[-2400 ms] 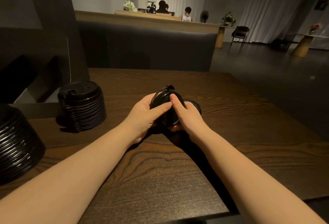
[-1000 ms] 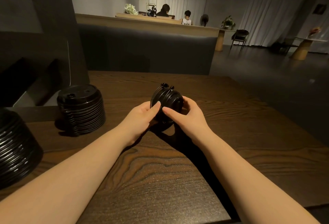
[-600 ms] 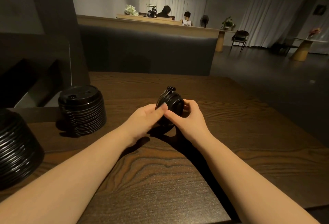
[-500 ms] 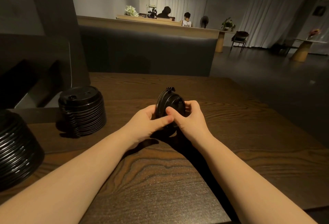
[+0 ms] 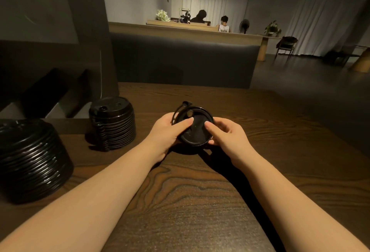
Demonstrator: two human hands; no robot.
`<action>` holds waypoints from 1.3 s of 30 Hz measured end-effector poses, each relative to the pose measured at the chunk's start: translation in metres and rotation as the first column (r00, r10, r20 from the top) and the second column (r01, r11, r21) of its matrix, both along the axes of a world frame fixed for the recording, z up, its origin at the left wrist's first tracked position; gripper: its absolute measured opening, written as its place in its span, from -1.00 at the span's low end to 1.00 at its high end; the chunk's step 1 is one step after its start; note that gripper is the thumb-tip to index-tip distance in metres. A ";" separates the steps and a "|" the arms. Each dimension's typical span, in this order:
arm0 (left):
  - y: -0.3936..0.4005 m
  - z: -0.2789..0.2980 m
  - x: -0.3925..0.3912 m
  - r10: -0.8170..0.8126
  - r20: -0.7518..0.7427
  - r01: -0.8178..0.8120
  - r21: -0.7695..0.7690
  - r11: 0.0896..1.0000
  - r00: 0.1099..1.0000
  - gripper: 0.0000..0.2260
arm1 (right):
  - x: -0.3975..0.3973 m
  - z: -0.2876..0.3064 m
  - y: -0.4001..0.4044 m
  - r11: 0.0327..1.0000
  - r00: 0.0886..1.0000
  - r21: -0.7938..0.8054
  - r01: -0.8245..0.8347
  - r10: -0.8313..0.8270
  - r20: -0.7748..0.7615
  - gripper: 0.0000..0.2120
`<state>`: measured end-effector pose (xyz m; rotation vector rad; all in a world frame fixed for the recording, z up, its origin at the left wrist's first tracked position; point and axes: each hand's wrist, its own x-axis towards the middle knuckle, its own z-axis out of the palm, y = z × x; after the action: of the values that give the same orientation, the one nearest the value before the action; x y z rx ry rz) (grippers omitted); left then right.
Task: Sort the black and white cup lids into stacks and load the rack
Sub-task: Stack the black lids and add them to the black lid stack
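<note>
With the wooden table (image 5: 200, 201) as reference, your left hand (image 5: 163, 134) and right hand (image 5: 228, 138) both grip a small bunch of black lids (image 5: 195, 129) mid-table, thumbs pressed on top. Left edge: big lid stack (image 5: 30, 159), then a second stack (image 5: 113, 123) further back. Right of the lids, bare wood runs to the table's edge.

Glossy black lids (image 5: 195, 129), black ridged stacks (image 5: 113, 123), dark brown wood-grain table (image 5: 190, 201)
</note>
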<state>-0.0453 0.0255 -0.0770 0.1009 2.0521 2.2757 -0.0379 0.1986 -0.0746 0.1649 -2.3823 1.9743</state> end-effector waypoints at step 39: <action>-0.159 0.128 0.037 0.448 -0.054 -0.431 -0.398 0.810 0.892 -0.61 | 0.003 0.094 -0.180 0.925 0.977 -0.347 -0.154 0.195 0.085 -0.62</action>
<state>-0.0083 -0.1331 0.0505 -0.4980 2.6952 1.9634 -0.0348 0.0186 0.0192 0.2614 -2.1079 2.5067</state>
